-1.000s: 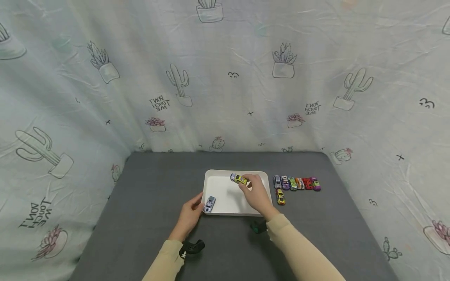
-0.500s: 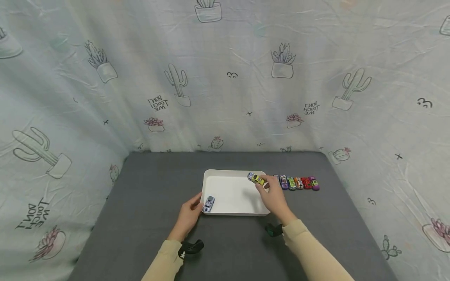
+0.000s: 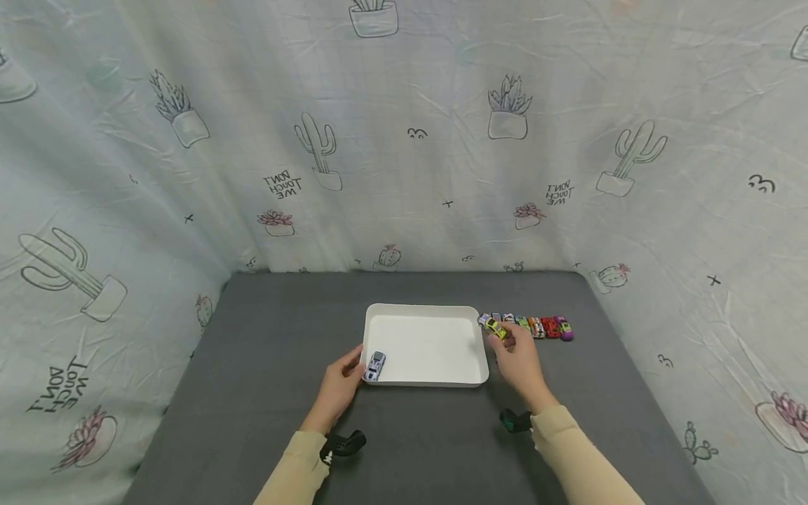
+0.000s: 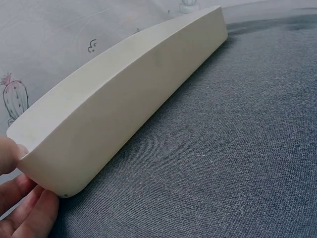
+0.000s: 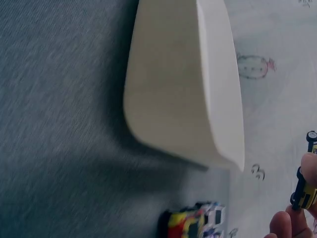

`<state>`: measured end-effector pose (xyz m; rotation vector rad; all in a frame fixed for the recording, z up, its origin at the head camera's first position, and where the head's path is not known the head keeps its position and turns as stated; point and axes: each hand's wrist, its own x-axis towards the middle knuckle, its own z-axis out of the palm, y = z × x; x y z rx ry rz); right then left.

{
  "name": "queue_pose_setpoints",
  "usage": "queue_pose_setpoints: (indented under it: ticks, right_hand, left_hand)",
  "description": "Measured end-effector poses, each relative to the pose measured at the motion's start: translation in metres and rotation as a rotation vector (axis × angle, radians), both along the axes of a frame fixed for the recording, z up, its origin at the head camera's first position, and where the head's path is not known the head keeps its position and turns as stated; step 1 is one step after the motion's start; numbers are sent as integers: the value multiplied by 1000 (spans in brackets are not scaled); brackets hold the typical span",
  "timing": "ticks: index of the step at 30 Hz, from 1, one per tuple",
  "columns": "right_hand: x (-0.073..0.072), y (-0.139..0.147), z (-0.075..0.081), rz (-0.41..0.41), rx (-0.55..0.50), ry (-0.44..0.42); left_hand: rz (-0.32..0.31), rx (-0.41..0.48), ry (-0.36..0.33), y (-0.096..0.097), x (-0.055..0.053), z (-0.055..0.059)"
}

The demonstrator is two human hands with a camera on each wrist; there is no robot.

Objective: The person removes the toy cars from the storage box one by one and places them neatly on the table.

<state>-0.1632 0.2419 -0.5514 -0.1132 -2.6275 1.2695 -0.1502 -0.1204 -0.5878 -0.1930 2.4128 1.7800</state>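
In the head view, my left hand holds the near left corner of a shallow white tray. The left wrist view has the thumb over the tray's rim and the other fingers low against its outside. A silver-purple toy car lies in the tray's near left corner. My right hand pinches a yellow toy car with a pale front end, raised just beyond the tray's right side. The right wrist view shows this yellow car between thumb and fingers at the right edge.
A row of small toy cars stands right of the tray, its left end partly hidden by my right hand. A red-and-yellow car shows low in the right wrist view. A grey cloth covers the table; a cactus-print curtain surrounds it.
My right hand has carried the yellow toy car rightward from over the tray to beside its right rim, near the row. My left hand has stayed at the tray corner.
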Motion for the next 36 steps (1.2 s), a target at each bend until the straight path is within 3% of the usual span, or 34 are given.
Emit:
queue_pose_setpoints:
  ticks: [6, 15, 23, 36]
  right_hand:
    - [3, 17, -10, -66, -28, 26]
    - [7, 38, -22, -154, -33, -9]
    - [13, 43, -28, -198, -25, -116]
    - [20, 44, -37, -247, 17, -209]
  left_hand:
    - [-1, 4, -4, 0, 0, 2]
    - [-16, 10, 4, -1, 0, 1]
    - [-21, 23, 5, 0, 1, 2]
    - [-7, 13, 10, 1, 2, 2]
